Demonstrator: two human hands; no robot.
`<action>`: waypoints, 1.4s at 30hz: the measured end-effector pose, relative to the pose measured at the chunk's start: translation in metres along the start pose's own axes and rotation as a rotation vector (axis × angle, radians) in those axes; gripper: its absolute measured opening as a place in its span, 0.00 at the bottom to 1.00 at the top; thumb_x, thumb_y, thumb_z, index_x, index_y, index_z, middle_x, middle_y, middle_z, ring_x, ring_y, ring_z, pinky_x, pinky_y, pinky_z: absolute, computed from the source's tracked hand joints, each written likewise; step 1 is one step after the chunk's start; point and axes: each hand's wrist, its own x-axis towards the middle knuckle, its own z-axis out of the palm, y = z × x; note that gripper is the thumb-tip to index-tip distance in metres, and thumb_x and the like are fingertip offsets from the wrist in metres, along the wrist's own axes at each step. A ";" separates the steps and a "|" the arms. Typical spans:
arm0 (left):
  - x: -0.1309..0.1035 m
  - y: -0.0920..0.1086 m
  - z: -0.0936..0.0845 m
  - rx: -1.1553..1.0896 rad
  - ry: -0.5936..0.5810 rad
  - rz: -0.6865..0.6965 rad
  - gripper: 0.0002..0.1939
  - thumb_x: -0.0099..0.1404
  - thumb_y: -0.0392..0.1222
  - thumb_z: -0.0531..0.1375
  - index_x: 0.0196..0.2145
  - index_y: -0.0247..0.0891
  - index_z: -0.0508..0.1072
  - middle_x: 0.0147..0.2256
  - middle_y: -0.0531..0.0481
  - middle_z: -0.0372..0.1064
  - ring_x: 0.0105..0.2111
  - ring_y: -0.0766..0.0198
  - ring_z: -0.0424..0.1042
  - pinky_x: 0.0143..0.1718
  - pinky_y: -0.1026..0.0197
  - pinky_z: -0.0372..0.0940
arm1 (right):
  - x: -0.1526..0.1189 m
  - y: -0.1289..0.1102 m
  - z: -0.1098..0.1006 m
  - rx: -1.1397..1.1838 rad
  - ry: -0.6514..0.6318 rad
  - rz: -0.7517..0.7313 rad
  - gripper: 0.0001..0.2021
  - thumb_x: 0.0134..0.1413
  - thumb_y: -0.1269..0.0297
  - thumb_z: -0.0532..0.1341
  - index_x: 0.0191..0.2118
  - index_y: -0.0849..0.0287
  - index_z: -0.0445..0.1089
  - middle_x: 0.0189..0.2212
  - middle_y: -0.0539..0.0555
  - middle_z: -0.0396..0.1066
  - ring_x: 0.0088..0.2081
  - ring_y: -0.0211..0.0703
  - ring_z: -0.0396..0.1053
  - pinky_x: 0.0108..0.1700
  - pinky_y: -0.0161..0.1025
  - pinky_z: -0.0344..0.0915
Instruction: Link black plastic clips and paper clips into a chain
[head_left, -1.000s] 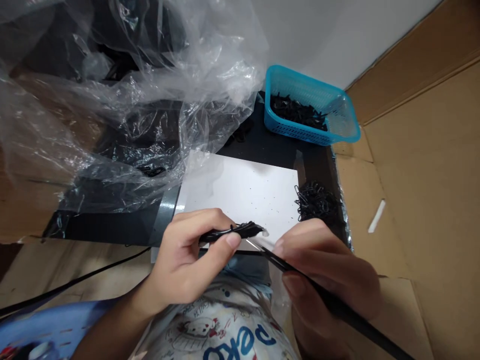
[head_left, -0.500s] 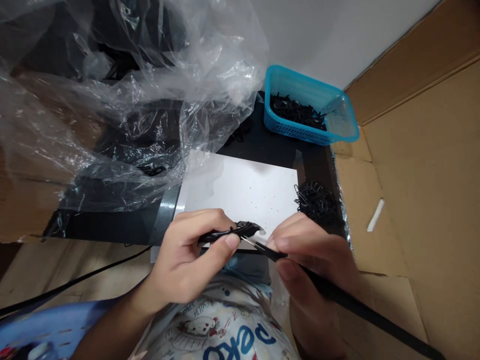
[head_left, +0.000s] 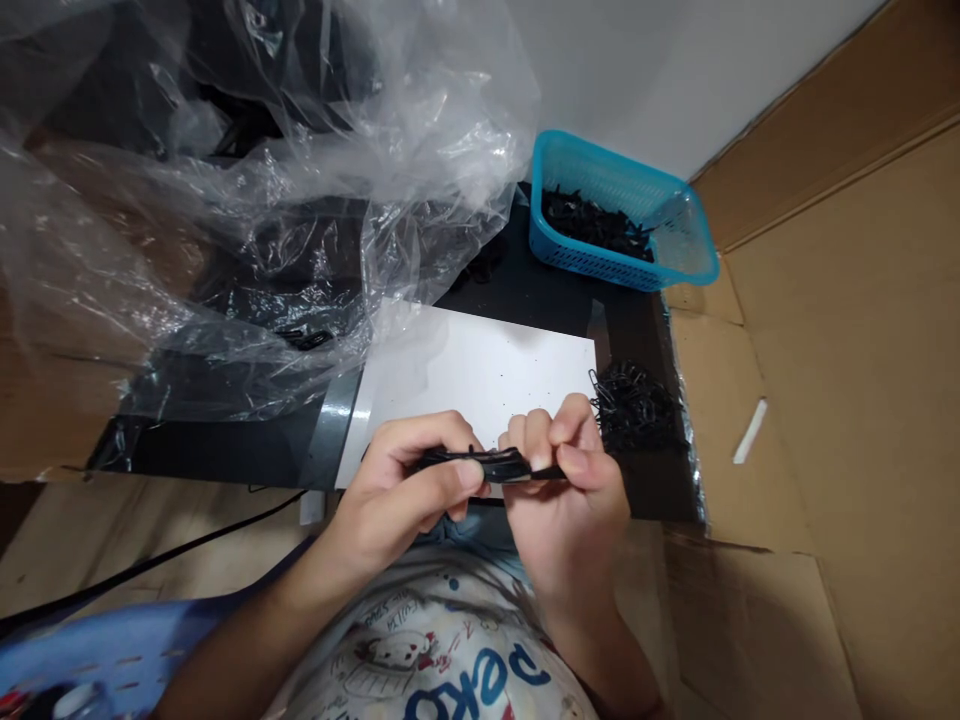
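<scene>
My left hand is closed around a glossy black, narrow, curved piece, its thumb pressed along the near side. The piece lies roughly level above the front edge of a white sheet. My right hand is at the piece's right end, fingers curled. Between its thumb and fingers runs a thin dark strip that meets the black piece. Whether this strip belongs to the piece or is a separate tool, I cannot tell. Most of the piece's left end is hidden in my left hand.
A blue basket with black pieces stands at the back right. Right of the sheet lies a heap of black wire clips. Clear plastic film covers the left and back. Cardboard walls the right side; a blue-purple basket sits low at left.
The long black tool with a thin metal tip, held in my right hand before, no longer shows stretching to the lower right. My right hand has turned and closed in on the piece's right end.
</scene>
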 end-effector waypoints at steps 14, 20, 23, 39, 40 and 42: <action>0.005 -0.002 -0.032 0.252 0.349 0.260 0.08 0.62 0.39 0.62 0.25 0.38 0.73 0.19 0.57 0.65 0.15 0.74 0.56 0.16 0.69 0.48 | -0.003 -0.001 -0.075 -1.397 -0.201 -0.606 0.08 0.55 0.76 0.59 0.37 0.56 0.65 0.30 0.51 0.67 0.33 0.42 0.68 0.35 0.39 0.67; 0.009 -0.001 -0.035 0.324 0.385 0.266 0.08 0.62 0.36 0.60 0.25 0.38 0.72 0.19 0.58 0.63 0.15 0.74 0.54 0.16 0.67 0.49 | -0.006 -0.005 -0.095 -1.623 -0.282 -0.470 0.04 0.58 0.73 0.57 0.33 0.57 0.64 0.29 0.52 0.66 0.32 0.42 0.67 0.35 0.39 0.67; 0.010 -0.001 -0.028 0.414 0.359 0.270 0.09 0.63 0.35 0.59 0.24 0.38 0.70 0.19 0.58 0.62 0.16 0.73 0.56 0.17 0.67 0.50 | -0.011 -0.011 -0.086 -1.484 -0.243 -0.565 0.06 0.55 0.75 0.58 0.35 0.57 0.65 0.29 0.52 0.66 0.32 0.42 0.67 0.35 0.39 0.67; 0.005 0.008 0.000 0.570 0.148 0.305 0.12 0.64 0.36 0.57 0.22 0.37 0.67 0.18 0.55 0.60 0.18 0.70 0.57 0.21 0.63 0.52 | -0.031 -0.026 -0.002 -0.930 -0.066 -0.529 0.06 0.59 0.73 0.58 0.39 0.54 0.67 0.30 0.49 0.66 0.32 0.40 0.67 0.36 0.42 0.65; 0.004 0.008 0.000 0.565 0.149 0.300 0.11 0.64 0.36 0.57 0.23 0.37 0.67 0.18 0.55 0.61 0.18 0.69 0.58 0.22 0.63 0.52 | -0.032 -0.026 -0.002 -0.921 -0.065 -0.529 0.06 0.59 0.73 0.58 0.39 0.54 0.67 0.30 0.49 0.66 0.31 0.41 0.66 0.36 0.42 0.65; 0.004 0.008 0.000 0.556 0.154 0.291 0.11 0.64 0.37 0.57 0.23 0.37 0.67 0.18 0.55 0.61 0.19 0.68 0.58 0.22 0.63 0.53 | -0.031 -0.026 -0.005 -0.900 -0.081 -0.535 0.07 0.59 0.73 0.58 0.40 0.54 0.67 0.29 0.50 0.65 0.31 0.41 0.66 0.35 0.42 0.65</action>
